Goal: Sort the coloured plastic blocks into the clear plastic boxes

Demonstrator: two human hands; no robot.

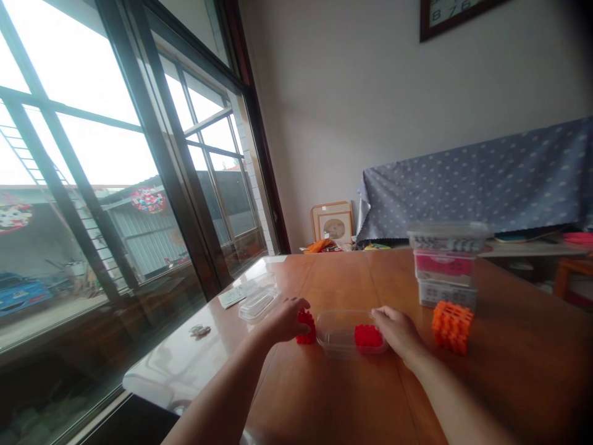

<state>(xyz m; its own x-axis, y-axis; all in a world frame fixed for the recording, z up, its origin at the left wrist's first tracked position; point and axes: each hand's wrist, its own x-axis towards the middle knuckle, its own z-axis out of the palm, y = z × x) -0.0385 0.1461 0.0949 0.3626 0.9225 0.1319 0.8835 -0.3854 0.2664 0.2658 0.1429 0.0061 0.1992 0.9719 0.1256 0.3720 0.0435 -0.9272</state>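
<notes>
My left hand (pixel 290 318) is closed around a stack of red toothed-edge foam pieces (pixel 306 329), just left of a clear plastic container (pixel 331 346). Inside the container, at its right end, sits another red toothed-edge stack (pixel 368 336). The fingers of my right hand (pixel 393 327) pinch the container's right rim. To the right of that hand, an orange toothed-edge stack (pixel 453 327) stands on the wooden table. A clear plastic lid (pixel 259 303) lies beyond my left hand.
Several lidded plastic boxes (pixel 445 266) are piled at the back right of the table (pixel 333 395). A paper booklet (pixel 234 295) and a small crumpled item (pixel 200 331) lie on the left. Large windows (pixel 115 123) stand left, and a polka-dot cloth (pixel 472 179) hangs behind.
</notes>
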